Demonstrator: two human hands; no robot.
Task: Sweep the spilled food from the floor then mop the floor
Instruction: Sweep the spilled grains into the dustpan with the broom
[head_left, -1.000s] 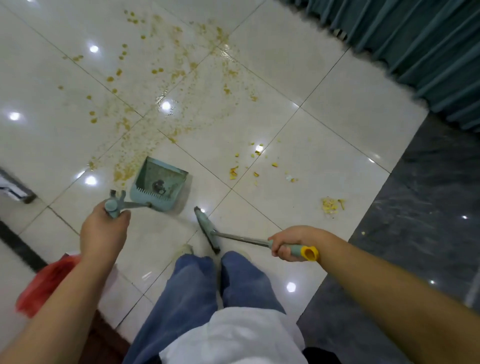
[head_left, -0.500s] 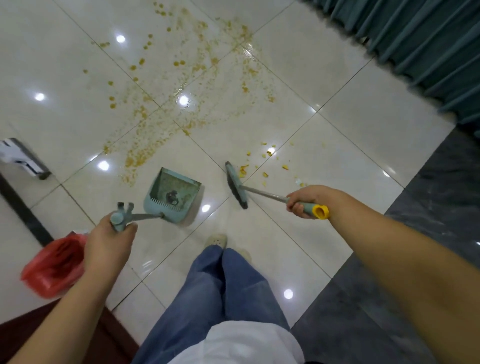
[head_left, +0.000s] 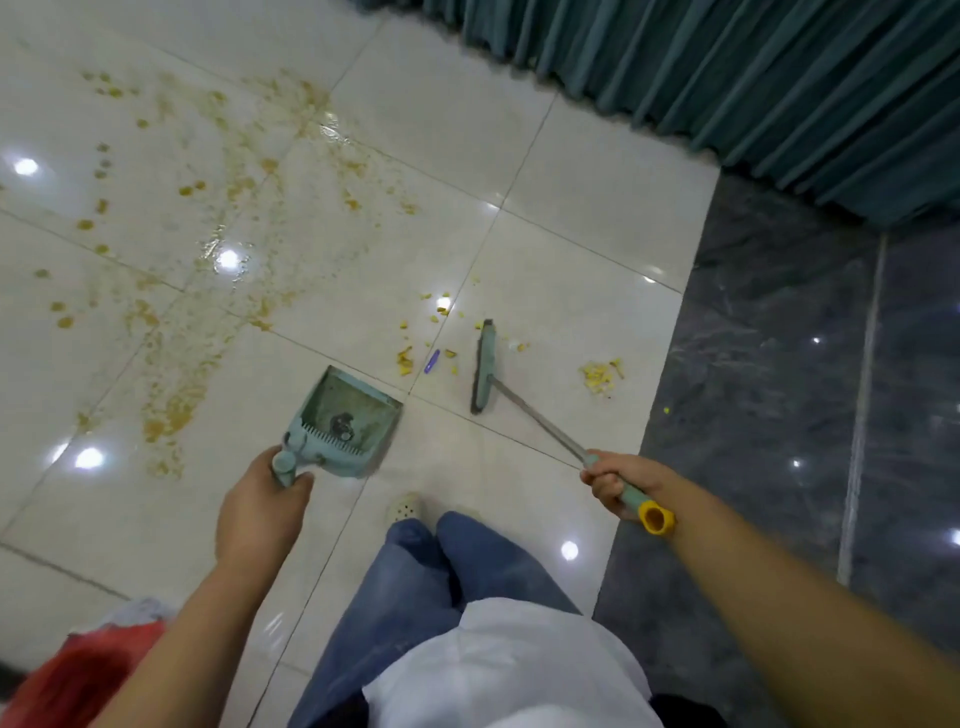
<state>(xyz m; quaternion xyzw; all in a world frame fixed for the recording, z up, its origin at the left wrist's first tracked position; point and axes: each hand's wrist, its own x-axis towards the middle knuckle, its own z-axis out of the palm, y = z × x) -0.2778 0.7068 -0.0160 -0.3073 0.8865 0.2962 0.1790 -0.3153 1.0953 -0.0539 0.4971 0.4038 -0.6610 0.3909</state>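
Observation:
My left hand (head_left: 260, 506) grips the handle of a pale green dustpan (head_left: 345, 421), whose open mouth faces away from me on the white tile floor. My right hand (head_left: 621, 480) grips the teal handle of a small broom (head_left: 484, 366); its head rests on the floor right of the pan. Yellow food bits (head_left: 405, 358) and a small purple object (head_left: 431, 360) lie between pan and broom head. A clump of yellow food (head_left: 598, 375) sits right of the broom. Brownish food smears (head_left: 171, 410) spread over the tiles to the left and far side.
A teal curtain (head_left: 753, 78) hangs along the far right. Dark marble flooring (head_left: 779, 389) borders the white tiles on the right. A red bag (head_left: 78, 675) lies at the bottom left. My jeans-clad legs (head_left: 431, 582) and a shoe (head_left: 404, 507) are below centre.
The broom head has swung right, past the yellow bits, and now lies right of them. The dustpan has shifted closer to the bits. The camera view has moved rightward.

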